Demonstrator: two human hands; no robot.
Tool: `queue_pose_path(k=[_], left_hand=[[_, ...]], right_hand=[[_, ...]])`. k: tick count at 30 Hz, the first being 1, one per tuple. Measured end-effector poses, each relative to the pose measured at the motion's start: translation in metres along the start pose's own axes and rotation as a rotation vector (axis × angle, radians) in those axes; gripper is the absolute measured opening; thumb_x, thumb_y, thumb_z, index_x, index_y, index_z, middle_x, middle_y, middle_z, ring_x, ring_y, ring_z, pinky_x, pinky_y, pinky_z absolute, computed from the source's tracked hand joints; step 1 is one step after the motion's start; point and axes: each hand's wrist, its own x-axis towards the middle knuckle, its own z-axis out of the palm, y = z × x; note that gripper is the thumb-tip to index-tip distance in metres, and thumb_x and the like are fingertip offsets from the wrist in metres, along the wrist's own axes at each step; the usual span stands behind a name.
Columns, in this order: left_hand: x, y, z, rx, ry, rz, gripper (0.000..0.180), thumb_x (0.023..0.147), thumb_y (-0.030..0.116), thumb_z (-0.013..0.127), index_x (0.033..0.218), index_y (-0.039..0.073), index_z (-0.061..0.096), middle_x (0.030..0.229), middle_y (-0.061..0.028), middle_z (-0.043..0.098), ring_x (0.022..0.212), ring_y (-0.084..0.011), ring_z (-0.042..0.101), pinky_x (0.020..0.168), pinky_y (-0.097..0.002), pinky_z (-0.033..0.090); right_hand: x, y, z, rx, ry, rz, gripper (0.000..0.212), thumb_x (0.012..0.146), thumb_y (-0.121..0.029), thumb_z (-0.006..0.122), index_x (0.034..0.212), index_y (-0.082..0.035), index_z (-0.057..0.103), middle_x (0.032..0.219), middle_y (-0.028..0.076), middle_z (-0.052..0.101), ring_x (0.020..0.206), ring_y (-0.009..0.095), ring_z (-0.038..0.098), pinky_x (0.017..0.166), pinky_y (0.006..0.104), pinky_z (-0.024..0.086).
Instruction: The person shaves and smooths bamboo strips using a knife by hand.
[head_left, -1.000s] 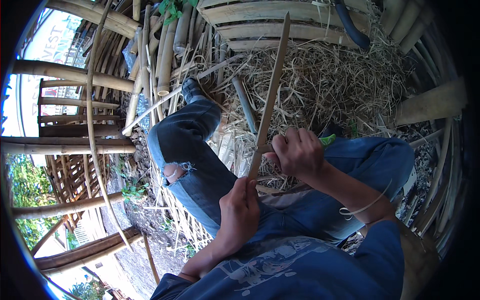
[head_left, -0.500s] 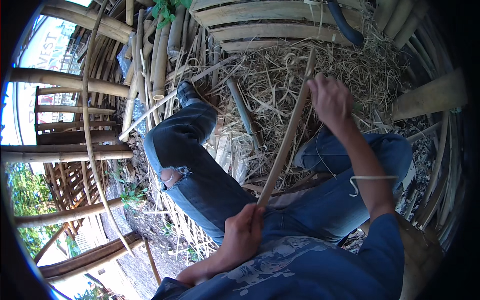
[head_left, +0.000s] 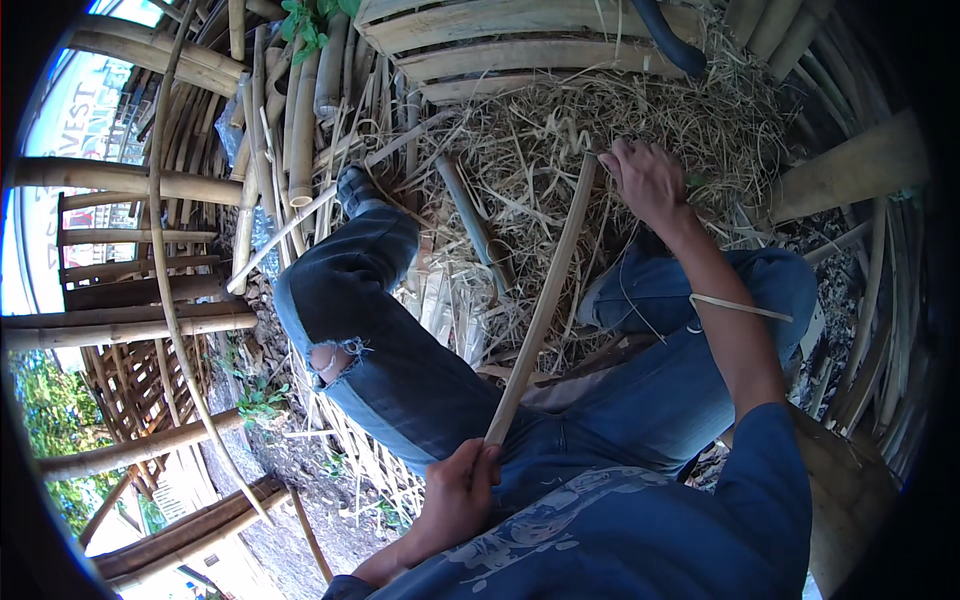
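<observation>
A long, flat bamboo strip (head_left: 545, 305) slants from my lap up toward the straw-covered ground. My left hand (head_left: 460, 490) is closed round its near end, close to my waist. At the far end my right hand (head_left: 648, 185) has its fingers bent together beside the strip's tip. What sits in those fingers is too small and hidden to name. Pale curled shavings (head_left: 567, 130) stand at that tip. A thin bamboo sliver (head_left: 742, 306) lies across my right forearm.
Shavings (head_left: 660, 115) cover the ground between my legs. A short greenish bamboo piece (head_left: 470, 215) lies near my left shin. Beyond stands a slatted bamboo panel (head_left: 530, 62) with a dark curved tube (head_left: 670, 42). Bamboo poles (head_left: 302, 130) are stacked at the far left.
My right hand has moved to the strip's far tip, which before stuck out past the fingers. Curled shavings now show at that tip. My left hand keeps its grip; the view has shifted slightly.
</observation>
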Motion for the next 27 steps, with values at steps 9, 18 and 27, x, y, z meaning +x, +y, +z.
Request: queue_pose_path(k=[9,18,27], left_hand=[[-0.017,-0.017,-0.019,-0.040,-0.068,-0.201,0.017,0.095,0.011,0.052,0.087,-0.001,0.060,0.058,-0.0051,0.055,0.051,-0.0081,0.052,0.048,-0.0259,0.040],[-0.041,-0.039,-0.042,-0.185,0.065,-0.393,0.024,0.099,0.016,0.047,0.092,-0.003,0.061,0.061,-0.0008,0.053,0.052,-0.0041,0.044,0.049,-0.0209,0.036],[0.036,-0.002,-0.017,-0.343,0.087,0.022,0.021,0.100,0.018,0.047,0.100,0.000,0.058,0.064,0.0018,0.052,0.052,-0.0026,0.043,0.046,-0.0187,0.033]], right_hand=[[-0.013,-0.006,0.031,0.032,-0.103,-0.161,0.026,0.094,-0.032,0.050,0.089,-0.008,0.057,0.067,0.010,0.060,0.061,0.028,0.061,0.053,0.0402,0.049],[0.013,-0.027,-0.031,0.349,-0.221,0.355,0.048,0.102,-0.037,0.029,0.085,-0.004,0.060,0.065,0.014,0.061,0.059,0.029,0.063,0.057,0.0421,0.049],[-0.014,-0.090,-0.100,1.144,-0.257,0.369,0.050,0.096,-0.050,0.045,0.078,-0.005,0.058,0.055,0.001,0.050,0.048,0.016,0.048,0.049,0.0332,0.038]])
